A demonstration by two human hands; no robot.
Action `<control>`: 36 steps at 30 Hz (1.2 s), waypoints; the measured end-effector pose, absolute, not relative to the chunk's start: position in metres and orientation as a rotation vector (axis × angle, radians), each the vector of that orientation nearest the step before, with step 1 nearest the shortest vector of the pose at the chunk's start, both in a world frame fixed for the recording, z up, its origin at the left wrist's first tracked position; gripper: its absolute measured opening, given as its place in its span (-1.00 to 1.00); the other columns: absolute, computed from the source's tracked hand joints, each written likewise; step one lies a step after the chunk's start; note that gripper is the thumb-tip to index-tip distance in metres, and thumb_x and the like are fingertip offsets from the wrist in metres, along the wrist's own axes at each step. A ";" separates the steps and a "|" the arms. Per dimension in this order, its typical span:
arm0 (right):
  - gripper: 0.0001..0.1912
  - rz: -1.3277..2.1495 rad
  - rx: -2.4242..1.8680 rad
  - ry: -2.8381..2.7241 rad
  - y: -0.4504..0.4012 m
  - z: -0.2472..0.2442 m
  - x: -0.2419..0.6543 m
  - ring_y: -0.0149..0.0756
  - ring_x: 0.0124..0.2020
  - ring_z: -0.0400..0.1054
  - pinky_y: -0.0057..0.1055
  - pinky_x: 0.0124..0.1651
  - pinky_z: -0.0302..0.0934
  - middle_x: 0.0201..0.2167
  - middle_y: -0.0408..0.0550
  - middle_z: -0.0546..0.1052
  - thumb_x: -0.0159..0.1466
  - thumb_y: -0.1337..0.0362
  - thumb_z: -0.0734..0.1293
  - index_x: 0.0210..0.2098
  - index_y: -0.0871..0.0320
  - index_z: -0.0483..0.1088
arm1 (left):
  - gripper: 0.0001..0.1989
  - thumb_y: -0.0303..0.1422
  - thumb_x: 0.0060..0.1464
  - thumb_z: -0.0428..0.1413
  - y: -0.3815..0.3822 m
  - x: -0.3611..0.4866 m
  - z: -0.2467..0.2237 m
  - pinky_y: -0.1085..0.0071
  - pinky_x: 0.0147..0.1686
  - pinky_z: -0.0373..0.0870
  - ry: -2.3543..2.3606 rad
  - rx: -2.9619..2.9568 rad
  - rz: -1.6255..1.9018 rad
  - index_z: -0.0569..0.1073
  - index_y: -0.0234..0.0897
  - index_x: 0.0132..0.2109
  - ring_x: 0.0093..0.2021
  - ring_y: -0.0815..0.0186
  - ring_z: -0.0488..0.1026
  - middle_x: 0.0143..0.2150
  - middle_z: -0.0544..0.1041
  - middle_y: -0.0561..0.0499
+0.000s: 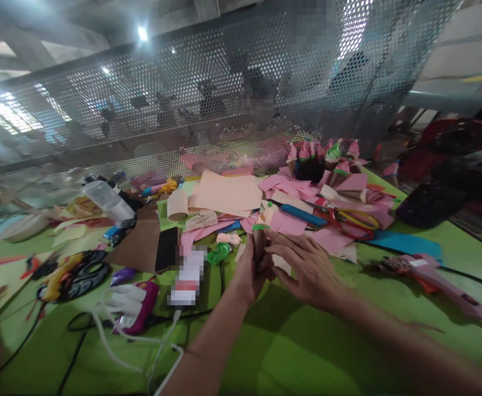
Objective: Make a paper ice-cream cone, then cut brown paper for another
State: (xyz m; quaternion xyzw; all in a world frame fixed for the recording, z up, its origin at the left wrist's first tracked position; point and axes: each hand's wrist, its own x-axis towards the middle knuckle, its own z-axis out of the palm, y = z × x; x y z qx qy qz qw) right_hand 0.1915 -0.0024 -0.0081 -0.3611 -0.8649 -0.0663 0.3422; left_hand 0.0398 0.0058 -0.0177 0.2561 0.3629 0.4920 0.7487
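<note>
brown cone [259,243]: held upright over the green table [306,352]
left hand [249,272]: curled round it
right hand [309,267]: fingers at its side, can't tell if pinching
step: smoothing it, I'd guess
next move: probably needs light pressure

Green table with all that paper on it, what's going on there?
At the green table, a person holds a small brown cone with green trim in the left hand. The right hand is beside it, fingers touching or very near the cone. Other cones, pink- and green-topped, are grouped toward the back; a pink corded tool lies on the right.
</note>
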 end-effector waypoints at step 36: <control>-0.72 -0.209 -0.935 -2.263 -0.001 -0.008 0.191 -0.04 0.01 0.37 -0.12 -0.02 0.18 0.18 0.09 0.48 0.29 0.36 0.26 0.00 0.13 0.37 | -0.36 0.30 -0.16 0.18 0.002 0.040 -0.017 0.54 -0.59 0.04 0.958 0.703 1.122 0.39 -0.23 -0.34 -0.60 0.48 -0.03 -0.61 0.09 0.22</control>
